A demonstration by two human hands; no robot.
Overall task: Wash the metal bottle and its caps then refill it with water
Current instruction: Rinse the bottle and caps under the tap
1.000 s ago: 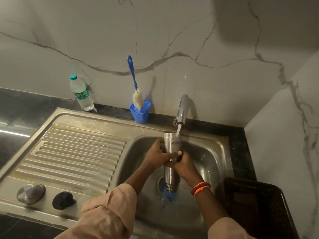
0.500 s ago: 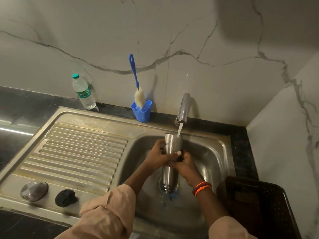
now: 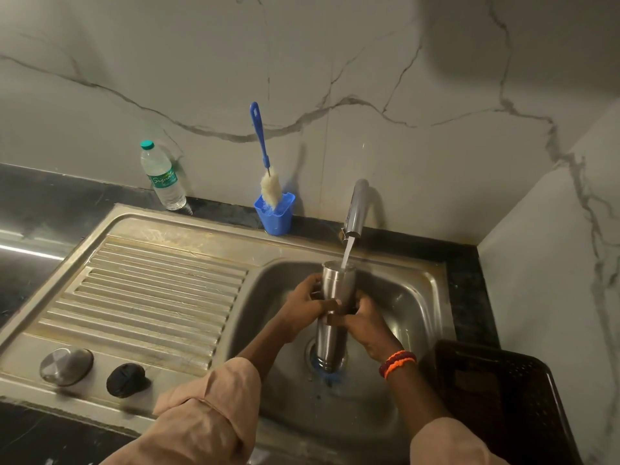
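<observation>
The metal bottle point(image 3: 332, 344) stands upright over the drain of the sink basin point(image 3: 416, 297). My left hand point(image 3: 307, 305) grips its upper part from the left. My right hand point(image 3: 367, 322) grips it from the right. Water runs from the tap point(image 3: 355, 209) into the bottle's open mouth. A round metal cap point(image 3: 66, 366) and a black cap point(image 3: 125, 379) lie on the near end of the draining board point(image 3: 151, 297).
A blue bottle brush point(image 3: 265, 162) stands in a blue cup point(image 3: 275, 214) against the marble wall. A plastic water bottle point(image 3: 163, 177) stands on the dark counter at the back left. A dark plastic basket point(image 3: 503, 397) sits right of the sink.
Both hands keep their hold on the bottle under the running water. The bottle has stayed over the drain; only the camera view has shifted slightly.
</observation>
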